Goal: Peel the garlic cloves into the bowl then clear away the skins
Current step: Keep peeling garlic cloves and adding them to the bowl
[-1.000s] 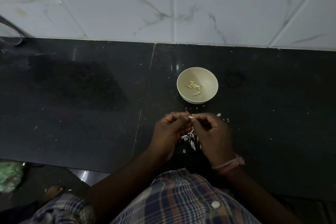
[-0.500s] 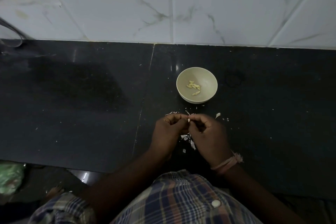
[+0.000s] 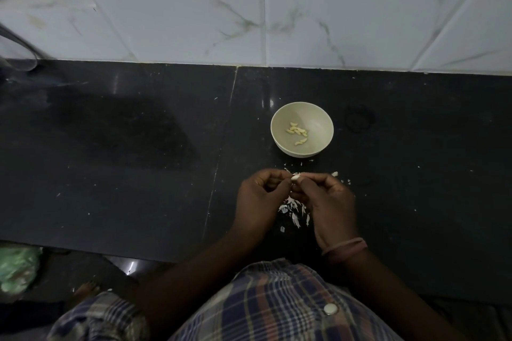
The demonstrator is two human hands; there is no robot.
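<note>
Since half a second ago, more of the garlic clove (image 3: 295,177) shows between the fingertips; the hands sit in about the same spot, the bowl unmoved.

Clove: pale, small, pinched between both hands above the counter. Long axis runs roughly left-right, tilted slightly, near end toward the left hand; which end is the tip, can't tell.

Left hand (image 3: 259,202): fingers curled, thumb and forefinger pinching the clove's left end. Right hand (image 3: 331,206): fingers curled, pinching the clove's right end, knuckles up. Fingertips of the two hands touch or nearly touch at the clove.

Directly under the grip and toward the person: a loose pile of white skins (image 3: 293,210) on the counter. A few more flakes (image 3: 335,173) lie just right of the grip and just beyond it.

Beyond the grip, slightly right: cream bowl (image 3: 318,116), upright, with several peeled cloves (image 3: 297,131) at the bottom. Bowl is apart from both hands.

Surface: black polished stone counter (image 3: 124,160), with a seam running away from the person just left of the grip and tiny white specks scattered around. Behind it, a white marble-veined tile wall (image 3: 194,8). Dim light. Pink band (image 3: 345,247) on the right wrist, plaid shirt (image 3: 277,304) at the bottom edge.
</note>
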